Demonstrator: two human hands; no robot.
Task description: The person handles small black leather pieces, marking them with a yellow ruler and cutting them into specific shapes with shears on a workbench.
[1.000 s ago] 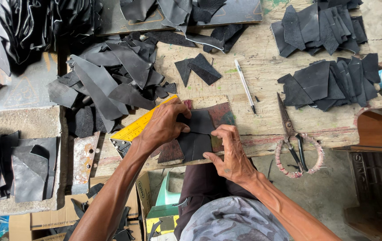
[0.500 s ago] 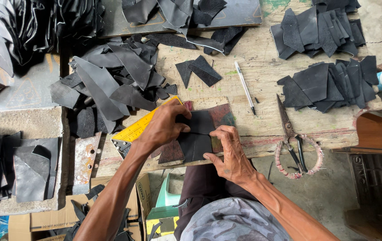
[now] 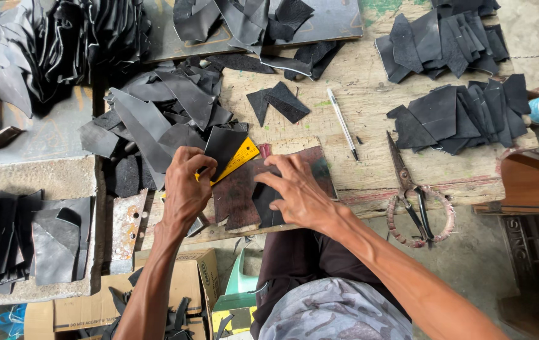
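Work piece is a small black leather piece [image 3: 264,203] lying flat on the dark cutting board [image 3: 316,173] at the near edge of the table [image 3: 370,107]; thin, light, floppy, probably grippy on its matte face but likely to curl or shift if lifted by one corner, so best held by pressing flat from above or pinching an edge. Right hand [image 3: 299,195] sits on the board with fingers spread, fingertips pressing the piece down, grip released, wrist low, forearm coming in from the near right of the board. Left hand [image 3: 185,186] is just left of the board, fingers curled down over the yellow ruler [image 3: 239,157] and a black offcut [image 3: 222,146], pinning them; whether that grip pinches either one I cannot tell. Scissors [image 3: 411,192] and pen [image 3: 343,123] lie right of the board, untouched
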